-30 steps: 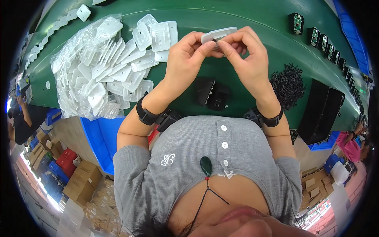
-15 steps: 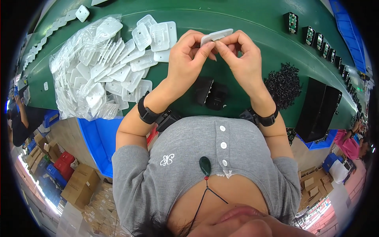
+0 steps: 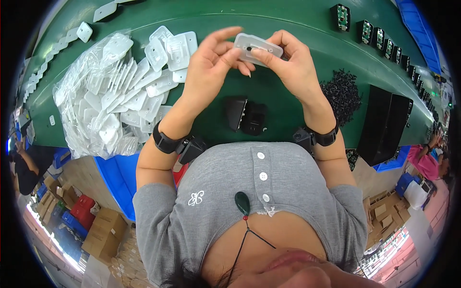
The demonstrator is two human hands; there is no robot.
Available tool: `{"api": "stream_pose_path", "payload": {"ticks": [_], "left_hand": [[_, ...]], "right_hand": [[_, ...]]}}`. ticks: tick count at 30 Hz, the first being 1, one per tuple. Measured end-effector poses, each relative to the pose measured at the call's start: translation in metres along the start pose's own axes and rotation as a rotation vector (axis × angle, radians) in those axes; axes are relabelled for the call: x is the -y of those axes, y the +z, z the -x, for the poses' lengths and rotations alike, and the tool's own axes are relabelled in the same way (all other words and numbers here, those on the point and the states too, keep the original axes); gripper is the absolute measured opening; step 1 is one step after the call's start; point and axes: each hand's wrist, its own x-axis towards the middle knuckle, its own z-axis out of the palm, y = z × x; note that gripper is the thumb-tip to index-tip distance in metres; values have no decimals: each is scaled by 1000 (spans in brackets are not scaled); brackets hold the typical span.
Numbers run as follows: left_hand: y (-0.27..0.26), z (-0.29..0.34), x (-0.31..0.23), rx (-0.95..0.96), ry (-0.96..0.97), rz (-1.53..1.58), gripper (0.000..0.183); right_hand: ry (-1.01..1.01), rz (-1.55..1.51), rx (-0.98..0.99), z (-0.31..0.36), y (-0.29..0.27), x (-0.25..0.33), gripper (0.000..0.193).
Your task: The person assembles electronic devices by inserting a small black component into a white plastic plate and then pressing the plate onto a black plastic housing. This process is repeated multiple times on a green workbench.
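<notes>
A translucent white plate with rounded corners is in my right hand, its thumb pressed on the face and its fingers behind. A small black piece sits in the plate near its left end. My left hand is at the plate's left edge with fingers apart, the index finger raised and blurred. The thumb tip overlaps the edge; whether it presses there I cannot tell. Below the hands, two black housings stand side by side on the green table.
To the left, many white plates spill from a clear plastic bag. A row of white plates runs along the far left. At right lie a heap of small black parts, a black box and a row of black housings with green circuit boards.
The plate has turned from edge-on to face-up, showing the black piece. My left hand has loosened from it and shifted left, raising its index finger. The whole view has shifted slightly.
</notes>
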Motion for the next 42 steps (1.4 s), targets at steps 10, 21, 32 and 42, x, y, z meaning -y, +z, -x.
{"api": "stream_pose_path", "payload": {"ticks": [10, 21, 32, 42], "left_hand": [[-26, -55, 21, -42, 133, -867, 12], [-10, -34, 16, -58, 536, -1461, 55], [-26, -33, 24, 183, 756, -1321, 32], [-36, -19, 14, 158, 643, -1215, 52]], "right_hand": [[-582, 1261, -651, -55, -93, 22, 33], [-271, 447, -609, -64, -122, -35, 33], [-245, 780, -335, 42, -68, -29, 39], [-543, 697, -45, 1, -22, -5, 43]]}}
